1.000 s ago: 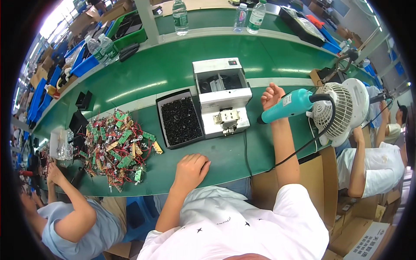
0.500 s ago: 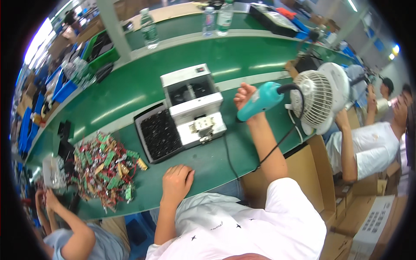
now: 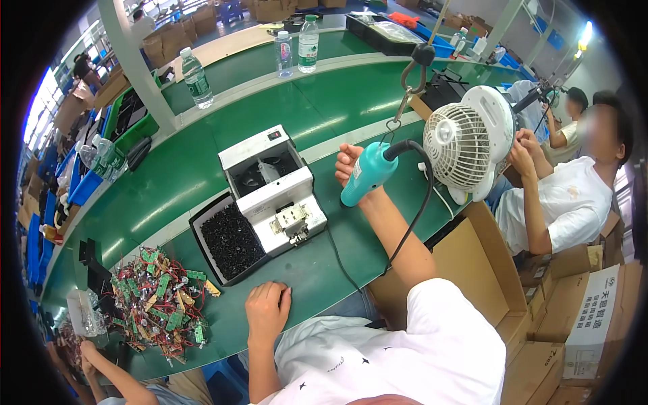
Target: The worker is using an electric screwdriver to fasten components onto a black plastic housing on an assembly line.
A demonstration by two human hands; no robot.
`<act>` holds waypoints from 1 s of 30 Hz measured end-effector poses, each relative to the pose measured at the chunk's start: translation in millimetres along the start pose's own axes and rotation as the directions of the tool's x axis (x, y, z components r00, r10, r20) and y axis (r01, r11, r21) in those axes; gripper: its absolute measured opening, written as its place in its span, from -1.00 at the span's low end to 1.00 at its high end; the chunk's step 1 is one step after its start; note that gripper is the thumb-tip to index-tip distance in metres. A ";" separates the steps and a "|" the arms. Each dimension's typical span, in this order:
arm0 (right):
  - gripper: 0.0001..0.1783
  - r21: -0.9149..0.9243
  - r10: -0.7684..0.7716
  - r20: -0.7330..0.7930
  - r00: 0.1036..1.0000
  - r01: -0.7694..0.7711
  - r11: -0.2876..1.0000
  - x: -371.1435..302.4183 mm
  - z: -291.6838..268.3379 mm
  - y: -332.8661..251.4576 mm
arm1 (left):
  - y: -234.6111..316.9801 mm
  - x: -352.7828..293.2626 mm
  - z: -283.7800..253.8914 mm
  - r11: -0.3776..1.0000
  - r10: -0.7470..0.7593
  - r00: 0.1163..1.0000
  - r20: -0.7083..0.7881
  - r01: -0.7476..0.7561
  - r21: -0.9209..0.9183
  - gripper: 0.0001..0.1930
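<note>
My left hand rests palm down at the table's front edge, fingers together and bent under; anything beneath them is hidden. Beyond the table's middle, my right hand is raised with its fingers curled in. A teal electric screwdriver hangs from a metal hook in front of that wrist and covers part of the palm. The fingers do not wrap round its body. Between my hands stands a white screw feeder machine. Beside it lies a black tray full of small black parts.
On the left lies a heap of green circuit boards with red wires. A white fan and an open carton are on the right. Co-workers sit on both sides. Bottles stand along the far ledge. A cable crosses my right forearm.
The view has shifted, so the table's things appear further left. The screwdriver's hook is now visible. Both my hands keep nearly the same pose.
</note>
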State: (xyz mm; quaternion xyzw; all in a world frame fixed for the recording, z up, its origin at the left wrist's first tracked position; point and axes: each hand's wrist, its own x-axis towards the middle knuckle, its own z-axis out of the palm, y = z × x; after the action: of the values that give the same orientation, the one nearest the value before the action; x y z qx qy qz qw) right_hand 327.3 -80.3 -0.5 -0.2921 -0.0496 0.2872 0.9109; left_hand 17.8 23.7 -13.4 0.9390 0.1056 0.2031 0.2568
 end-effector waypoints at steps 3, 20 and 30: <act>-0.78 0.036 0.032 0.057 0.998 -0.034 0.999 -1.0 -0.8 0.6 | -1.0 0.2 -0.2 1.000 -0.005 1.000 0.005 0.005 -0.004 -0.91; -0.67 -0.107 0.035 0.107 0.994 -0.024 0.994 22.7 -31.0 15.6 | -4.4 -4.3 7.0 0.999 0.041 0.997 -0.068 -0.043 -0.033 -0.91; -0.78 -0.515 -0.418 -0.173 0.892 0.280 0.810 212.4 -46.1 -93.9 | -2.9 0.3 4.6 0.998 0.058 0.997 -0.053 -0.059 -0.013 -0.91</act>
State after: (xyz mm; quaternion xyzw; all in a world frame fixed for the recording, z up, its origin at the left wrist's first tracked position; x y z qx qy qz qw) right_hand 562.0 -48.6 -2.3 -0.5301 -0.0439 0.0482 0.8454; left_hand 19.8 24.2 -18.4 0.9341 0.0833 0.2357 0.2549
